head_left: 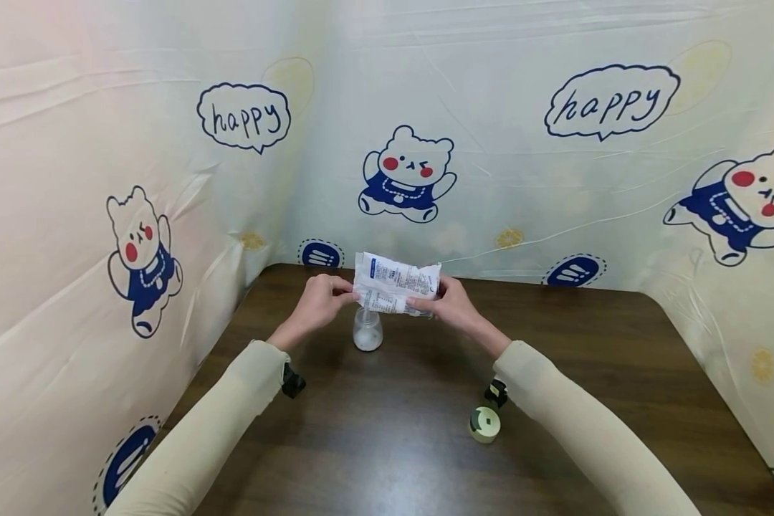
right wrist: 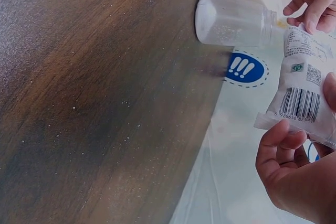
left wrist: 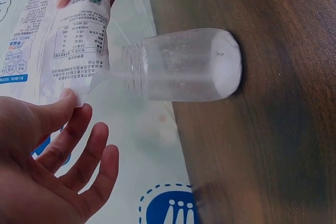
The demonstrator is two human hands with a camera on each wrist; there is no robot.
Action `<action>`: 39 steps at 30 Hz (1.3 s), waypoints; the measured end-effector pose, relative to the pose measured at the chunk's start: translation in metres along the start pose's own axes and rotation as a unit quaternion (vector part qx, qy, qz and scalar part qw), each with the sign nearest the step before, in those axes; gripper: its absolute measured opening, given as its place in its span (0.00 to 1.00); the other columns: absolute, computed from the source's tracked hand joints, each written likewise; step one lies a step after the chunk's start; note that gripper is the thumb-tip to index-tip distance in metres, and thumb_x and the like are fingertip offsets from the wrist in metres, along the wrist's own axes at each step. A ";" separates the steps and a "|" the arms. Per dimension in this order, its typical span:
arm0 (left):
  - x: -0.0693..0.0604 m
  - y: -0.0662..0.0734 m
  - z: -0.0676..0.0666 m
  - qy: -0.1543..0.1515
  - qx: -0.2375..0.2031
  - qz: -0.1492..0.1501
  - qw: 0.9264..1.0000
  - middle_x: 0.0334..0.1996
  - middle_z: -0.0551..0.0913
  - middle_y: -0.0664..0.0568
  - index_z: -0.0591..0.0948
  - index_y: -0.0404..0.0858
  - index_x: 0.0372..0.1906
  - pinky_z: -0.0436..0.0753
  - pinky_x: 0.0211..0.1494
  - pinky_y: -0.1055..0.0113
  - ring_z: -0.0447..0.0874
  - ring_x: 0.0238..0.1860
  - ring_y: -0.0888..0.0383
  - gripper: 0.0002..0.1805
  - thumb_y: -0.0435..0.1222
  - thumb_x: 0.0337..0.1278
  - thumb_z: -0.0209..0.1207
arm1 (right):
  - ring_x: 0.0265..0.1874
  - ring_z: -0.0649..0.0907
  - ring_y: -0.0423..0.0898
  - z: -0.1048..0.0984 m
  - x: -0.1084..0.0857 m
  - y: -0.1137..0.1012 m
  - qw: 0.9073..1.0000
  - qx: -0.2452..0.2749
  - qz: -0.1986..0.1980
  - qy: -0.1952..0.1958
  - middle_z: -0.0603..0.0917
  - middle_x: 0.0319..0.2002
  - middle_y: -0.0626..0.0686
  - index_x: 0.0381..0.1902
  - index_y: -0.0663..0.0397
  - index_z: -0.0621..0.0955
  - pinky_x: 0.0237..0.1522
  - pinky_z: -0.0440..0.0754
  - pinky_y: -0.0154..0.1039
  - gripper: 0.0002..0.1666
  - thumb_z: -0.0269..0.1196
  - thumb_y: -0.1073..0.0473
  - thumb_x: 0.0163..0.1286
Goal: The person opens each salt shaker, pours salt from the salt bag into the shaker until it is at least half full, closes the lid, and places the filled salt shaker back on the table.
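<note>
A white printed bag [head_left: 396,284] is held sideways above a clear glass jar [head_left: 368,331] that stands upright on the table. My left hand [head_left: 320,304] pinches the bag's edge near the jar, its other fingers loosely bent in the left wrist view. The far end of the bag is gripped by my right hand [head_left: 454,304], fingers curled round it. From the bag's corner a white stream [left wrist: 113,76] runs into the mouth of the jar. White grains [left wrist: 227,64] cover the jar's bottom.
A round pale green lid-like object [head_left: 486,424] lies on the brown table [head_left: 374,459] near my right sleeve. Fine white grains are scattered over the tabletop [right wrist: 105,114]. Behind the table hangs a printed curtain [head_left: 490,179].
</note>
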State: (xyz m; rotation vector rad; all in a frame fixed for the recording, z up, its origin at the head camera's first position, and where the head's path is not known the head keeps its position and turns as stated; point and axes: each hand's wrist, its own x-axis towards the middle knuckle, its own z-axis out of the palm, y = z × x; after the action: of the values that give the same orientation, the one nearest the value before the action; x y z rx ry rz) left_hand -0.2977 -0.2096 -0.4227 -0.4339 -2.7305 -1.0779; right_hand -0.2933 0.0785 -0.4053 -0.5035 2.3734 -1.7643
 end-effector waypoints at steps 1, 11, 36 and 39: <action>0.000 0.000 0.000 0.000 -0.001 -0.001 1.000 0.38 0.91 0.46 0.93 0.33 0.42 0.81 0.39 0.59 0.83 0.36 0.52 0.05 0.30 0.65 0.71 | 0.34 0.82 0.52 0.000 0.000 0.000 1.000 -0.001 -0.001 0.000 0.88 0.48 0.59 0.60 0.61 0.82 0.27 0.76 0.36 0.24 0.75 0.63 0.68; 0.000 0.002 0.000 -0.008 -0.004 -0.008 1.000 0.39 0.91 0.46 0.93 0.33 0.43 0.80 0.39 0.59 0.83 0.36 0.52 0.06 0.31 0.66 0.71 | 0.33 0.82 0.51 0.000 -0.001 0.000 1.000 -0.001 -0.004 0.003 0.88 0.49 0.60 0.61 0.61 0.81 0.27 0.76 0.36 0.25 0.74 0.64 0.68; 0.003 0.003 0.000 -0.004 -0.002 0.005 1.000 0.40 0.91 0.46 0.93 0.34 0.42 0.80 0.38 0.59 0.83 0.36 0.51 0.05 0.30 0.65 0.71 | 0.36 0.84 0.53 -0.003 0.020 0.038 1.000 -0.006 -0.016 0.008 0.88 0.52 0.54 0.63 0.47 0.80 0.27 0.77 0.39 0.29 0.77 0.55 0.66; 0.003 0.003 0.001 -0.006 -0.004 0.001 1.000 0.39 0.91 0.46 0.93 0.34 0.43 0.80 0.38 0.59 0.83 0.36 0.51 0.05 0.31 0.65 0.71 | 0.38 0.85 0.52 -0.003 0.019 0.039 1.000 -0.008 -0.012 0.008 0.87 0.52 0.53 0.64 0.46 0.80 0.29 0.78 0.39 0.30 0.77 0.54 0.67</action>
State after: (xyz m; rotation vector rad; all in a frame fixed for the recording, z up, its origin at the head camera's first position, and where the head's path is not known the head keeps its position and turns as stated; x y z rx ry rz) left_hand -0.2994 -0.2063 -0.4205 -0.4474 -2.7371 -1.0884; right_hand -0.3188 0.0848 -0.4394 -0.5233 2.4030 -1.7679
